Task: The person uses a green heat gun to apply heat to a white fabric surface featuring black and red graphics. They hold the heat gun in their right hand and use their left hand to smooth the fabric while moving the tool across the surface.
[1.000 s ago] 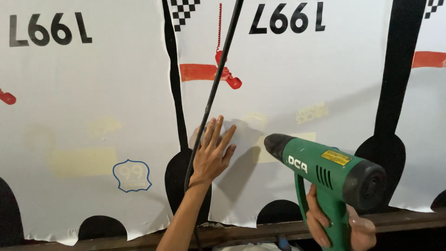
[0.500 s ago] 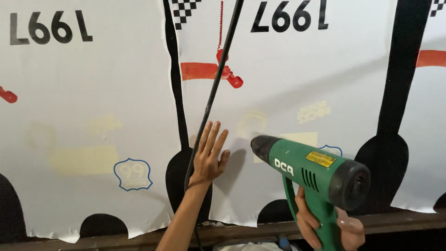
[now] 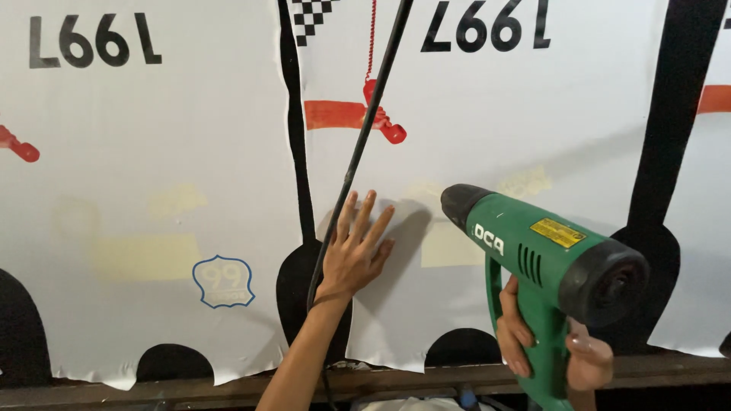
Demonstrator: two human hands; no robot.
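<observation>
Heat gun [image 3: 544, 255] (just one, green) is gripped in my right hand [image 3: 533, 335]; my left hand [image 3: 354, 255] lies open-fingered on one white printed sheet [image 3: 487, 175] beside it.

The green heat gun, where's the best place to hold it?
By the straight handle under the green heat gun, coming from below, as the right hand does now. The handle hangs down clear of the body, and the black nozzle points away toward the white sheet.

Red coiled cord [image 3: 371, 46], blue shield-shaped sticker [image 3: 224, 281].
</observation>
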